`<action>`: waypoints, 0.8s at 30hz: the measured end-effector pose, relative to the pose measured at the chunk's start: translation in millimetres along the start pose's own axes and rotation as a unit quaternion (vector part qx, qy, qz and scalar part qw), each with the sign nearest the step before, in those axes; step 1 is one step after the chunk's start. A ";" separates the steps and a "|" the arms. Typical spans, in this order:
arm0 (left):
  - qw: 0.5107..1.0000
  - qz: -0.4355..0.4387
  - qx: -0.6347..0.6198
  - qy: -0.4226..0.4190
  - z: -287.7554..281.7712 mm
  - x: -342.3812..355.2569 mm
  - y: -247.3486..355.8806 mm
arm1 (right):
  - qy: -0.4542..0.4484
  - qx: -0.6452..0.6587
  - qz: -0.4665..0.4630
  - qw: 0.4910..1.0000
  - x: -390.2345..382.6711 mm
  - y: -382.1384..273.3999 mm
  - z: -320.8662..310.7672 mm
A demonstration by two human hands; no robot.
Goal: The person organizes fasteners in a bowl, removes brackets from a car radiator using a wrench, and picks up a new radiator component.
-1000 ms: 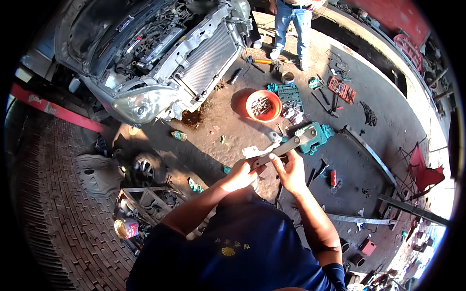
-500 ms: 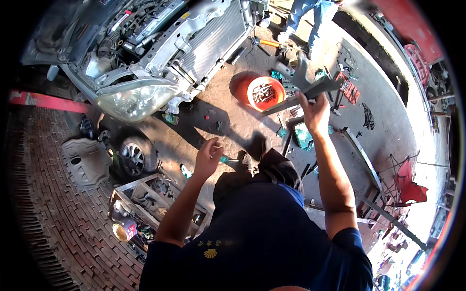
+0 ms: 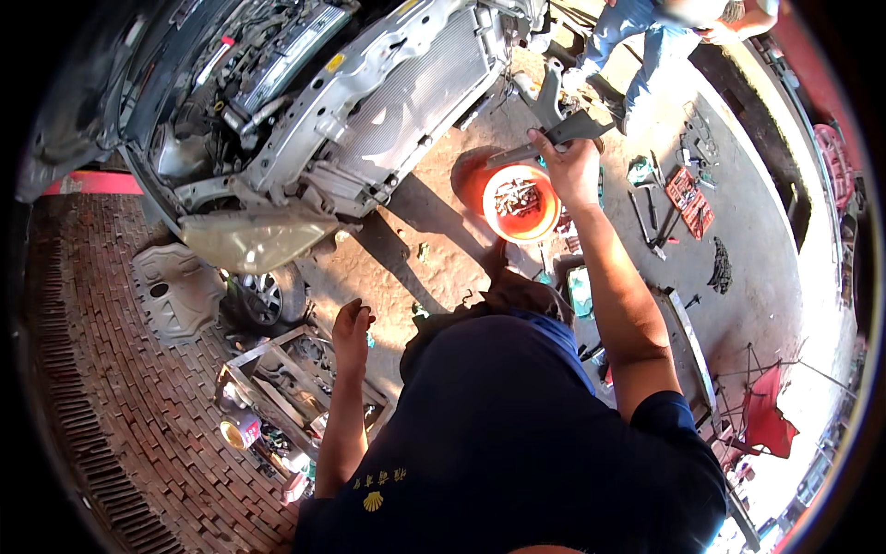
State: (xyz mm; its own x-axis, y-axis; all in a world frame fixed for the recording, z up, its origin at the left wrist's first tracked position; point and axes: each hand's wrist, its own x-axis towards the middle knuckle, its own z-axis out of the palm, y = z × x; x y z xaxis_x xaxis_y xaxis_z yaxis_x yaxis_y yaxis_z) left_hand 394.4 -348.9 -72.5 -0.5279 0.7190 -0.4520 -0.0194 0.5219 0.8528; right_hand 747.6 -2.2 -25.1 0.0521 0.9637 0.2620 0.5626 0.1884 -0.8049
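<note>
My right hand (image 3: 574, 171) is closed around one end of a grey metal bracket (image 3: 551, 100), an angled piece with a long flat bar and an upright arm. It is held out in front of me, above and beside an orange bucket (image 3: 492, 210) that has dark and silvery bolts (image 3: 517, 198) or similar small metal parts in it. My left hand (image 3: 352, 328) hangs lower on the left with loosely bent fingers, touching nothing, and I see nothing in it. Nearest to it are a wooden-framed crate (image 3: 242, 380) of parts and a car wheel (image 3: 268, 300).
A car front with its radiator (image 3: 420, 102) bared and a headlight (image 3: 258, 242) fills the upper left. Another person in blue jeans (image 3: 616, 37) is at the top. A red tool case (image 3: 688, 203), hand tools and a metal beam (image 3: 692, 346) lie on the right.
My right hand has carried the bracket up and slightly left, past the bucket. My left hand has dropped down and to the left. My view has shifted, and the other person shows more.
</note>
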 end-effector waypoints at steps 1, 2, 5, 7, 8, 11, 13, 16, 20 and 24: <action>1.000 0.025 0.003 -0.018 7.1 5.2 6.7 | -0.001 0.003 0.002 1.000 13.8 7.3 2.8; 1.000 0.026 0.004 -0.013 18.0 10.4 20.8 | -0.014 0.009 0.015 1.000 27.7 13.4 6.9; 0.994 0.093 0.053 -0.032 46.8 24.0 56.4 | -0.035 0.004 0.013 0.999 70.4 29.1 14.4; 0.994 0.079 0.058 -0.050 59.5 31.4 71.4 | -0.038 -0.002 -0.012 0.999 87.5 48.3 30.9; 0.994 0.081 0.059 -0.046 62.1 33.6 75.6 | -0.067 0.016 0.004 0.998 93.2 45.4 39.4; 0.993 0.063 0.087 -0.042 66.1 37.1 82.0 | -0.094 -0.013 -0.011 0.995 104.2 35.4 57.6; 0.994 0.062 0.078 -0.036 72.8 46.7 89.3 | -0.124 0.024 0.006 0.992 115.9 26.2 60.8; 0.997 0.061 0.037 -0.036 79.9 69.2 95.1 | -0.219 0.031 0.067 0.973 130.5 33.5 71.9; 0.989 0.121 0.042 -0.071 106.9 115.9 152.3 | -0.276 0.265 0.058 0.922 143.1 60.8 112.7; 0.968 0.219 -0.001 -0.126 155.1 174.7 219.6 | -0.404 0.222 -0.058 0.886 163.5 77.6 146.6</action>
State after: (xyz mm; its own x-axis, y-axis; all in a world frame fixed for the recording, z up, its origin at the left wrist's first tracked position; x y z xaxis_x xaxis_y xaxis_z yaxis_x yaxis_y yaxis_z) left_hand 429.7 -37.5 -4.7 -0.2624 0.9601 -0.0964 0.1586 0.1414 0.9772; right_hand 678.8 197.7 -122.8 -0.6926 0.7205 0.0346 0.1363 0.1778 -0.9746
